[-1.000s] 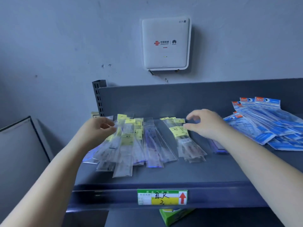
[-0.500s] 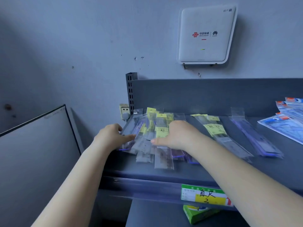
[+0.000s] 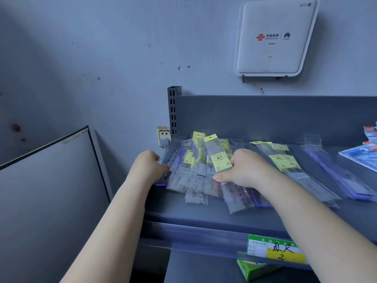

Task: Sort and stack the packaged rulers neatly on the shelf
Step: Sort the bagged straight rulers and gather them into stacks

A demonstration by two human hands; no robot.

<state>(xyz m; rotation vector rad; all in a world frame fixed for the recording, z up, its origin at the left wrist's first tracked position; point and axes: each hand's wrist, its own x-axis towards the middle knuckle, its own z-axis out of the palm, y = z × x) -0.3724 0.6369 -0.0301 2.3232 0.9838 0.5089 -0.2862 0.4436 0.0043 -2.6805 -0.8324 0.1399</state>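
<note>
A loose pile of clear-packaged rulers with yellow labels [image 3: 196, 170] lies at the left end of the grey shelf [image 3: 204, 213]. My left hand [image 3: 148, 165] grips the pile's left edge, fingers curled under the packets. My right hand [image 3: 242, 170] grips the pile's right side, thumb over a packet with a yellow label. To the right lie a smaller stack of yellow-labelled rulers [image 3: 289, 168] and a purple ruler packet [image 3: 334, 172], both apart from my hands.
Blue-and-orange packets [image 3: 361, 154] lie at the shelf's far right. A white router [image 3: 273, 37] hangs on the wall above. A wall socket [image 3: 163, 134] sits beside the shelf post. A green price label [image 3: 273, 249] marks the shelf's front edge; a white board [image 3: 51, 180] leans at left.
My right hand moved from the middle stack over to the left pile and closed on its right side. My left hand took hold of the pile's left edge. The view swung left.
</note>
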